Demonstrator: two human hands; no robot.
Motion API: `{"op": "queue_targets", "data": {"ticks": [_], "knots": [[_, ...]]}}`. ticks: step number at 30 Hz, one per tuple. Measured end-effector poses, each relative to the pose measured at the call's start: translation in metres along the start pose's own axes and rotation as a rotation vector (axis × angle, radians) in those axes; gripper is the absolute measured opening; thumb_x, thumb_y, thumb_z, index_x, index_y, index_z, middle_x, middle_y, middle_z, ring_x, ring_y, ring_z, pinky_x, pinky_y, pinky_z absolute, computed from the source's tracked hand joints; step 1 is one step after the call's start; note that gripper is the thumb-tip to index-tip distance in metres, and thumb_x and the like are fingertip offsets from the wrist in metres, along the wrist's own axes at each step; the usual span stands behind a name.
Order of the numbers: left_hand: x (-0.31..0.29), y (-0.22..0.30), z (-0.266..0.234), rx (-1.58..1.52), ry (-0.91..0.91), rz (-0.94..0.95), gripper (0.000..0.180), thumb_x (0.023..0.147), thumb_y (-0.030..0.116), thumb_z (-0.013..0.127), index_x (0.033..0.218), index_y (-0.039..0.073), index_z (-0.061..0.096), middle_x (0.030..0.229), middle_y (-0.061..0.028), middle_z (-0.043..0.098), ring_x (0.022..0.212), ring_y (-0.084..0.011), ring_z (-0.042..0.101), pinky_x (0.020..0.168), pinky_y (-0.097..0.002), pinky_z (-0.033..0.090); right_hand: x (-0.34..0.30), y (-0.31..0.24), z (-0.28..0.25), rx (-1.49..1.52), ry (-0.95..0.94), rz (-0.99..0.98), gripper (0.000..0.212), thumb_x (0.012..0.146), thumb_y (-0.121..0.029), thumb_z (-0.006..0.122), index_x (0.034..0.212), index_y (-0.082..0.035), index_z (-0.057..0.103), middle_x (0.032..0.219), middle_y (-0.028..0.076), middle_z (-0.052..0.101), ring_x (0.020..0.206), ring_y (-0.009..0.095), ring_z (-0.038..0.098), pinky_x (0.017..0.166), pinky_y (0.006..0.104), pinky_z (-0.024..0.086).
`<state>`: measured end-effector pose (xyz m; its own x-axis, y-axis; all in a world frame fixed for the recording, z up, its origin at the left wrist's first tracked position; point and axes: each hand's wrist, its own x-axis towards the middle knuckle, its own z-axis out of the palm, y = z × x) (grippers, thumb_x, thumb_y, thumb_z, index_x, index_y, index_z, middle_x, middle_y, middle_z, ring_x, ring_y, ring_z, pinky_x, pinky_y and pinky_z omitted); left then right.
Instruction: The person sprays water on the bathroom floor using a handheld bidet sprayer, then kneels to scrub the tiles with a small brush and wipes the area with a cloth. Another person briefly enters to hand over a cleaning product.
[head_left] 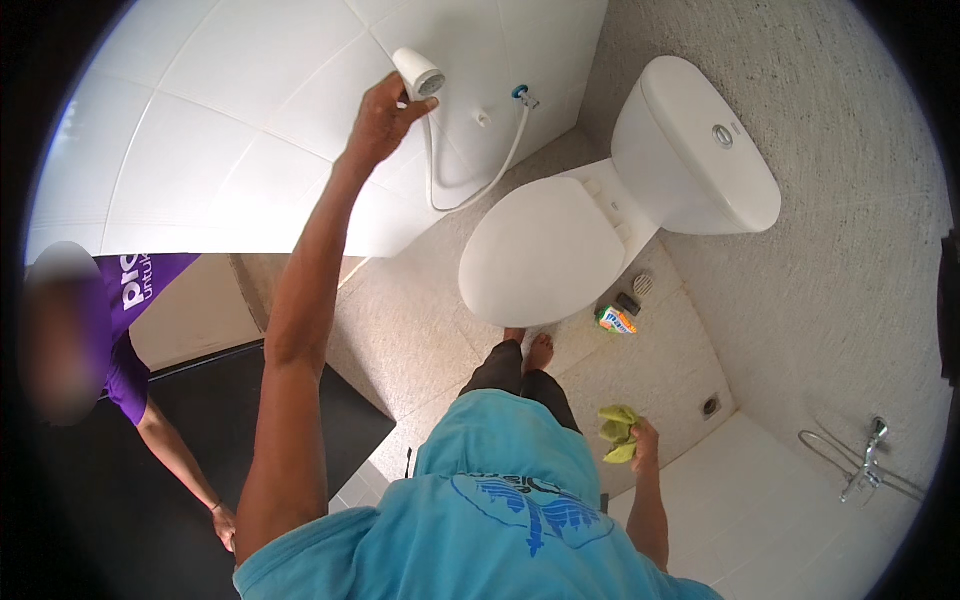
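Note:
Up by the white tiled wall, my left hand (383, 122) is closed around the neck of a white bidet sprayer (416, 72), just under its spray head. From there a white hose (470, 205) loops down and back up to a small wall valve (526, 97). Low on my right side, my right hand (647, 442) grips a crumpled yellow-green cloth (618, 432) that sticks out beyond the fingers. A white toilet (545, 250) with its lid down stands in front of me, between the two hands.
Beside the toilet base lie a colourful packet (615, 320) and a small dark object (628, 303). A floor drain (711, 406) and a wall tap with hose (868, 465) are at right. At left, a person in a purple shirt (125, 375) stands near a black door-like panel (330, 430).

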<state>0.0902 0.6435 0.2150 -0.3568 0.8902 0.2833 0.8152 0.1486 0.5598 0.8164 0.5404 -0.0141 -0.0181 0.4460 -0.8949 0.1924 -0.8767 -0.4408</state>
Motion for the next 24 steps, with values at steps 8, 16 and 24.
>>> {"op": "queue_targets", "data": {"ticks": [8,16,24], "knots": [[0.012,-0.042,0.075,-0.342,0.206,-0.32,0.026,0.084,0.017,0.076,0.102,0.0,0.068,0.076,-0.0073,0.066,0.07,-0.0161,0.063,0.066,-0.0325,0.05,-0.02,0.035,0.005,0.125,0.062,0.055,0.041,0.079,-0.003,0.055,0.118,0.004,0.065,0.1,0.01,0.067,0.086,0.025,0.066,0.08,0.0392,0.054],[0.017,-0.072,0.13,-0.405,0.263,-0.373,0.022,0.084,0.013,0.076,0.102,0.002,0.069,0.084,-0.0077,0.069,0.076,-0.0162,0.065,0.071,-0.0321,0.051,-0.034,0.003,0.042,0.114,0.098,0.0,0.035,0.083,-0.005,0.054,0.115,0.004,0.064,0.099,0.011,0.064,0.089,0.023,0.065,0.08,0.0378,0.054],[0.029,-0.084,0.148,-0.468,0.247,-0.383,0.019,0.086,0.009,0.074,0.102,0.004,0.066,0.084,-0.0024,0.064,0.078,-0.0117,0.059,0.074,-0.0285,0.048,-0.015,-0.137,0.115,0.277,-0.069,-0.268,0.038,0.087,-0.011,0.058,0.121,0.007,0.059,0.108,0.012,0.065,0.097,0.023,0.066,0.088,0.035,0.053]]}}
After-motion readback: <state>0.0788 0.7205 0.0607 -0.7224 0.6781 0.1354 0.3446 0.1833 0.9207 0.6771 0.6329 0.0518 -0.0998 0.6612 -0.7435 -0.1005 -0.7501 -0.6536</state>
